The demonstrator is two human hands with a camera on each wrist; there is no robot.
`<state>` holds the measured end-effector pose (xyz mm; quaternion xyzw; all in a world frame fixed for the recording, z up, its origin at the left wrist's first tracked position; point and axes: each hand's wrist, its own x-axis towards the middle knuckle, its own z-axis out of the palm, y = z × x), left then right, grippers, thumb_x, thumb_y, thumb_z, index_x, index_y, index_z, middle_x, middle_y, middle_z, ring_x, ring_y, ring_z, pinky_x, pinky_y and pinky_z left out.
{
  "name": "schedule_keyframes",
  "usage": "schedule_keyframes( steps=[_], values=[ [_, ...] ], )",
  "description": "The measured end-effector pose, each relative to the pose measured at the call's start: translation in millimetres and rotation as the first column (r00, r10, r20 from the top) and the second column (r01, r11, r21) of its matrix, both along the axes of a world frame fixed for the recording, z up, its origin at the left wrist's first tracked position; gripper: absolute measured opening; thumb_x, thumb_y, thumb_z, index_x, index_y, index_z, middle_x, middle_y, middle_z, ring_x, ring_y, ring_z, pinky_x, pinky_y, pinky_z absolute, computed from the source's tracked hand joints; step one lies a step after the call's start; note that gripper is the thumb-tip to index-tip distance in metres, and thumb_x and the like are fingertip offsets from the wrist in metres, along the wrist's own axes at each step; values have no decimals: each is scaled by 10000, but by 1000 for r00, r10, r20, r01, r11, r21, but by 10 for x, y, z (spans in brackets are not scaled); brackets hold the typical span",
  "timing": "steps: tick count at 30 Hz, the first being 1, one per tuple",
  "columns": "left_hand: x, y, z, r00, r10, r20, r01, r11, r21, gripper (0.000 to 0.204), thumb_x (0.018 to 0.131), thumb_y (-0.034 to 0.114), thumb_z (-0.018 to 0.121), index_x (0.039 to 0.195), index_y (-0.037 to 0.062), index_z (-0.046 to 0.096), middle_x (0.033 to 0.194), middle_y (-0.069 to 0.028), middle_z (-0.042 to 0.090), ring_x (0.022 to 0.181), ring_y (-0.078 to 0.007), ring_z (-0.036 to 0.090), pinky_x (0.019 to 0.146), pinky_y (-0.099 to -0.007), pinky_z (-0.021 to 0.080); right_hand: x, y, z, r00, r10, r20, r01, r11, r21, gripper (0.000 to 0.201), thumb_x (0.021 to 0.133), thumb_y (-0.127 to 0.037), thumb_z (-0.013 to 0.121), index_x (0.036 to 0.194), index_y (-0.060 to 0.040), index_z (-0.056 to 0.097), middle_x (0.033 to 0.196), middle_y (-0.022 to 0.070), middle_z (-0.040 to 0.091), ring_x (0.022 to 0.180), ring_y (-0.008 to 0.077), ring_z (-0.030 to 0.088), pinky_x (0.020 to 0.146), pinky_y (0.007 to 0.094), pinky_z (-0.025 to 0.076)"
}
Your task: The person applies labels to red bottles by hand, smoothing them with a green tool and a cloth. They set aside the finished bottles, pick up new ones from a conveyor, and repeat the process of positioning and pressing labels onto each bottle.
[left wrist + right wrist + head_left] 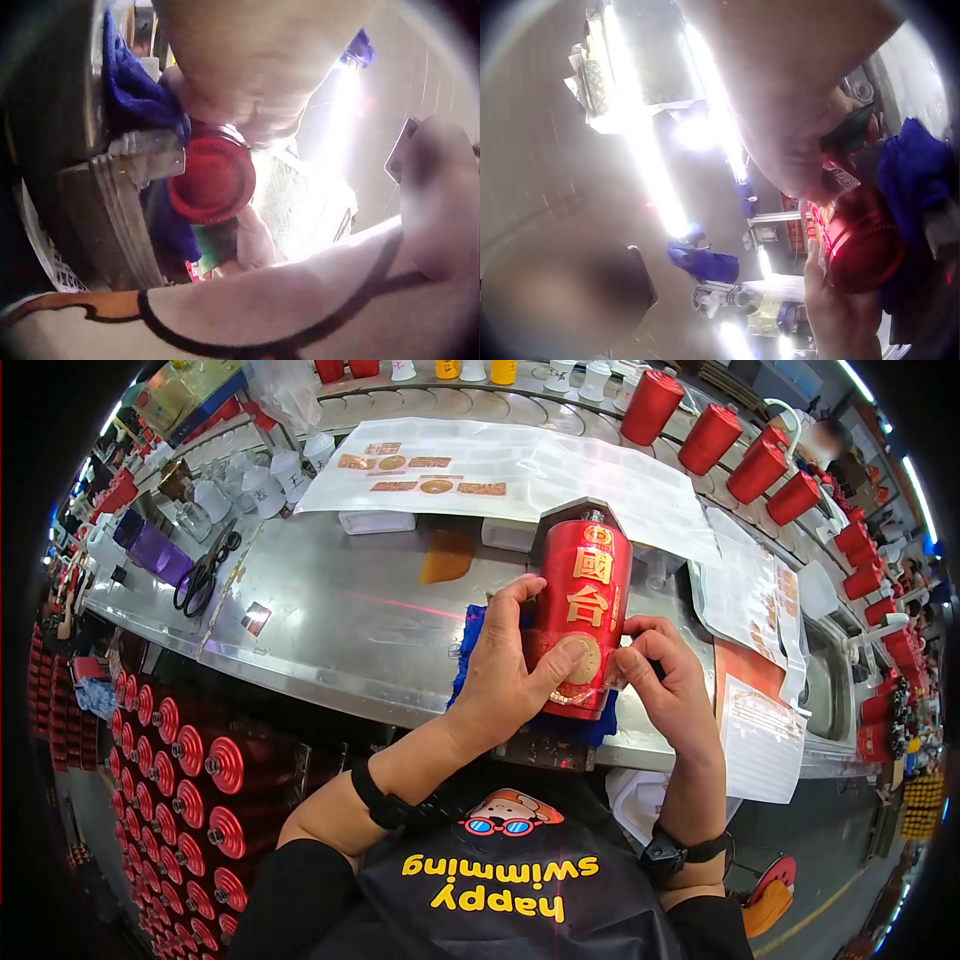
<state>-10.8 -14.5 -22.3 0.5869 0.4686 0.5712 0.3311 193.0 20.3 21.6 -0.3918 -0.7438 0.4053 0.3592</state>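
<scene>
A red bottle (592, 585) with gold characters leans back on a blue cloth (470, 645) at the table's front edge. My left hand (505, 665) grips its left side, the thumb pressing a round gold emblem (582, 660) on the lower front. My right hand (665, 685) is at the lower right side, thumb and forefinger pinching the edge of a clear film (612, 678) beside the emblem. A dark green flat piece (849, 129) is tucked in the right hand's fingers. In the left wrist view the bottle's round red base (214, 184) faces the camera.
White sheets with gold decals (435, 486) lie behind the bottle, and more sheets (745, 590) lie right. Black scissors (207, 575) and a purple box (150, 548) are left. Red bottles (710, 438) line a conveyor behind. Several red bottles (225, 830) stand packed at lower left.
</scene>
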Motion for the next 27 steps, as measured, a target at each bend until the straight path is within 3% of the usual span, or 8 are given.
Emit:
schedule_keyframes(
  steps=[5,8,13,17,20,23,27],
  values=[
    [-15,-4,0,1000,-9,1,9,1000,-5,706,903,370,698,1366,-35,350,1313,-208,450,1245,-309,468,1068,-390,373,30,25,-34,996,10,85,-22,990,141,189,933,-134,665,807,4,632,1057,131,585,826,165,602,687,281,491],
    [-22,-1,-7,1000,-8,10,8,1000,5,691,904,372,698,1361,-29,369,1299,-200,466,1240,-309,472,1066,-389,374,35,13,-19,998,20,61,-23,999,47,173,930,-148,671,841,-3,638,1072,137,591,869,174,604,680,278,492],
    [-205,-77,-90,990,-90,110,87,996,35,631,895,344,703,1344,-2,426,1285,-191,489,1235,-317,468,1060,-390,369,48,-27,34,985,-118,126,89,974,210,118,912,-137,675,928,-22,648,1137,138,598,927,192,615,670,272,489],
    [-351,-373,108,941,-120,-316,153,985,83,626,837,303,736,1335,52,452,1343,-206,474,1243,-378,441,1062,-433,339,83,-136,169,970,-183,162,113,924,365,136,876,-97,692,1000,-48,666,1204,130,592,964,210,616,685,289,493],
    [-314,-326,83,908,-11,-419,131,957,260,595,823,291,742,1302,68,470,1377,-213,467,1227,-395,447,1046,-448,344,35,-221,197,976,-126,176,40,903,427,219,839,-50,714,1055,-53,676,1244,141,576,928,221,616,693,303,491],
    [-350,-322,75,915,6,-404,108,960,258,479,804,253,745,1198,77,536,1377,-222,479,1231,-404,449,1068,-469,325,10,-323,266,970,-84,230,-27,896,442,280,802,-13,732,1073,-54,678,1265,153,561,863,216,617,679,307,488],
    [-385,-277,43,897,70,-435,74,950,305,400,780,219,747,1121,92,581,1323,-217,515,1240,-405,450,1088,-491,312,7,-352,209,972,-63,225,-51,883,466,295,773,1,744,1055,-58,680,1266,165,559,987,266,603,725,339,490]
  ],
)
